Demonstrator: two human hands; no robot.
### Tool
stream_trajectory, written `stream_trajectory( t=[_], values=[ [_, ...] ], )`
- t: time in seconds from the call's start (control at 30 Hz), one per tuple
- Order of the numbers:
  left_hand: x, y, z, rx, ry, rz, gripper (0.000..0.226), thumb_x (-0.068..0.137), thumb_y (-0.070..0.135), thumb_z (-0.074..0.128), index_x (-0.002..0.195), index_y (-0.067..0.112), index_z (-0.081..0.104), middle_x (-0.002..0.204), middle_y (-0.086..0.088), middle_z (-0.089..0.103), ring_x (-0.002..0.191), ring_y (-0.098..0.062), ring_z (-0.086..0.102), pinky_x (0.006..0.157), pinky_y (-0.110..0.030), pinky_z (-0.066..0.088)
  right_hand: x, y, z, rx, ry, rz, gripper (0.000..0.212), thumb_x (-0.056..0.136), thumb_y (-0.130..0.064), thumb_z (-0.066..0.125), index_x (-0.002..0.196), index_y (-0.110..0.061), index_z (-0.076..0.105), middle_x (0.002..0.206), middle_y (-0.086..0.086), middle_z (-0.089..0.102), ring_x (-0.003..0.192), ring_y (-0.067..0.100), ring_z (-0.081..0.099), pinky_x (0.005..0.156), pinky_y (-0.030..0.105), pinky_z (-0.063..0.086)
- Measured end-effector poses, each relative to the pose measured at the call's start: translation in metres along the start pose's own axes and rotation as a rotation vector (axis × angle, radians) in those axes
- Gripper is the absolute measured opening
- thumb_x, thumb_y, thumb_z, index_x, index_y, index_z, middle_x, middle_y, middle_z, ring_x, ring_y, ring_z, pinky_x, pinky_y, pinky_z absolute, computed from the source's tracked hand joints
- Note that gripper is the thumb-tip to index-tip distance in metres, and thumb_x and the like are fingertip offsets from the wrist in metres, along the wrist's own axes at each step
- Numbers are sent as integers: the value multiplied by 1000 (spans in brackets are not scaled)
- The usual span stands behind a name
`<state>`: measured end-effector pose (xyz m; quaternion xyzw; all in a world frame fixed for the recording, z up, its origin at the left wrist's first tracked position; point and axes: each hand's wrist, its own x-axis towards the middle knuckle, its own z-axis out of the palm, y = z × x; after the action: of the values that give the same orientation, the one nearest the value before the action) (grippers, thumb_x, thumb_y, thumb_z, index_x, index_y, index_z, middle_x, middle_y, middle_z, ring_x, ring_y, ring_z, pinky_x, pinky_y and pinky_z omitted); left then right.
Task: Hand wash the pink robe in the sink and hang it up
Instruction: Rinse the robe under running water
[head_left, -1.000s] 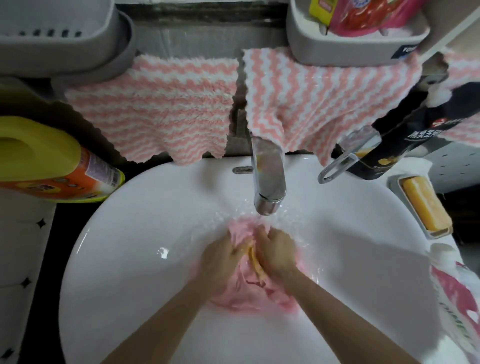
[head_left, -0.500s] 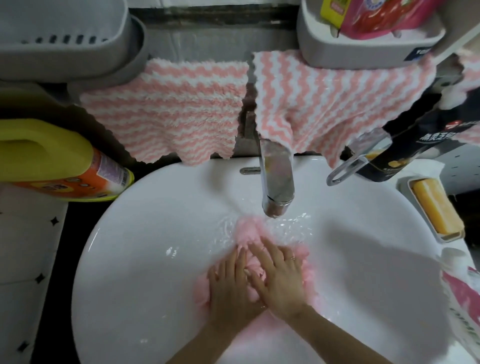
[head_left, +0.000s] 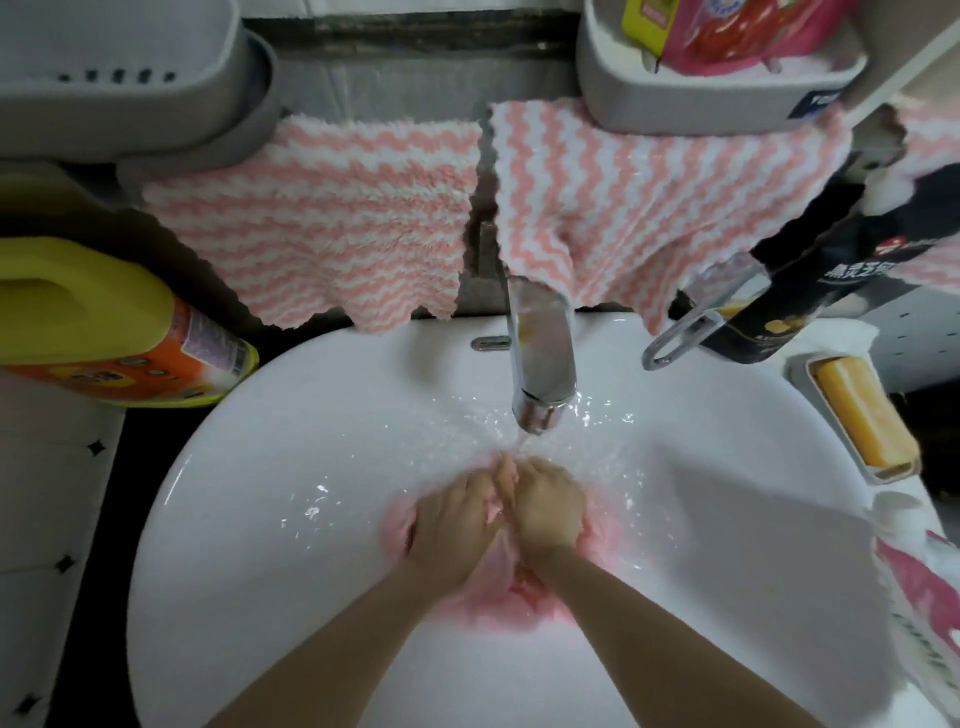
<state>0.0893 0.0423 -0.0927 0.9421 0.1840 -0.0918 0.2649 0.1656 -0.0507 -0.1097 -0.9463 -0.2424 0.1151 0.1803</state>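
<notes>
Pink robe (head_left: 498, 613) lies bunched in the sink (head_left: 260, 519) under the running tap (head_left: 543, 374), our left hand (head_left: 452, 525) and right hand (head_left: 550, 506) clutching its folds; we judge washing underway, wringing and hanging remaining.

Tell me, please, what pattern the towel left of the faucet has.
The towel has pink-and-white zigzag stripes; head view.

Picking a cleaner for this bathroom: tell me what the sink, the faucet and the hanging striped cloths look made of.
Sink: looks like glazed white ceramic, glossy, with sharp highlights on its wet surface. Faucet: polished chrome-like metal; it mirrors its surroundings. Striped cloths: fluffy pink-and-white pile with fuzzy edges, probably microfibre or fleece, matte.
</notes>
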Motion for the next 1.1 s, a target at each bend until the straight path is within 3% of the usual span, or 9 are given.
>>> stream_trajectory(
  t=[0.07, 0.2, 0.33, 0.53, 0.67, 0.77, 0.9, 1.03, 1.1],
  values=[
    [3, -4, -17, -170, -92, -57, 47, 89, 49, 52, 126, 21, 51, 116, 5, 62, 105, -19, 61, 82, -27, 43, 5, 2, -15, 90, -153, 104, 53, 99, -48, 33, 72, -19, 68, 67, 2, 66, 62, 20, 60, 59, 27, 46],
    [-17, -19, -39, 79, -185, -79, 107, 53, 81, 47, 143, 29, 24, 138, 5, 37, 130, -18, 33, 102, -33, 31, 5, 30, -54, 679, -454, 284, 18, 86, -42, 66, 85, -25, 72, 64, -10, 66, 60, 7, 59, 66, 28, 47],
    [-28, -28, -44, -61, -261, -176, 71, 64, 53, 78, 119, 20, 48, 114, 2, 58, 108, -22, 55, 83, -31, 45, -3, 39, -82, 822, -620, 290, 39, 68, -21, 86, 91, -3, 61, 72, -1, 61, 68, 12, 59, 69, 32, 47],
    [-52, -9, -80, -73, 310, 95, 33, 54, 17, 61, 79, 23, 42, 72, 9, 51, 70, -20, 52, 50, -29, 40, -19, 38, -142, 892, -397, 102, 32, 60, 6, 77, 70, -19, 59, 60, -10, 54, 55, 8, 50, 49, 19, 39],
    [-64, -17, -72, 226, 588, 484, 31, 61, -5, 42, 79, 20, 40, 70, -1, 56, 74, -20, 46, 65, -25, 42, -44, 45, -134, 386, 28, -482, 39, 58, 3, 55, 78, -30, 50, 77, -11, 52, 73, 15, 43, 67, 23, 33],
    [-63, -43, -51, 394, 458, 597, 19, 82, 1, 41, 81, 20, 42, 70, -1, 54, 72, -19, 42, 72, -30, 42, -58, 60, -105, -67, 68, -708, 28, 64, -9, 48, 88, -23, 49, 85, 0, 49, 80, 22, 42, 77, 29, 31],
    [-65, -60, -36, 451, 117, 519, 21, 60, 19, 50, 80, 26, 48, 74, 6, 53, 74, -16, 37, 71, -27, 27, -69, 83, -63, -314, -173, -553, 46, 56, -29, 70, 99, -31, 55, 105, 1, 55, 103, 27, 54, 92, 38, 29],
    [-72, -60, -51, 380, -188, 415, 54, 45, 63, 52, 90, 33, 54, 88, 11, 52, 83, -11, 41, 75, -22, 28, -62, 75, -75, -214, -461, -362, 56, 66, -65, 43, 115, -43, 58, 130, -9, 49, 132, 23, 40, 110, 46, 20],
    [-63, -48, -70, 214, -169, 293, 63, 55, 72, 36, 91, 29, 64, 91, 13, 59, 89, -11, 52, 80, -22, 38, -57, 64, -89, 25, -278, -223, 50, 71, -62, 38, 109, -43, 66, 127, -11, 57, 118, 23, 52, 99, 42, 37]
  ],
)
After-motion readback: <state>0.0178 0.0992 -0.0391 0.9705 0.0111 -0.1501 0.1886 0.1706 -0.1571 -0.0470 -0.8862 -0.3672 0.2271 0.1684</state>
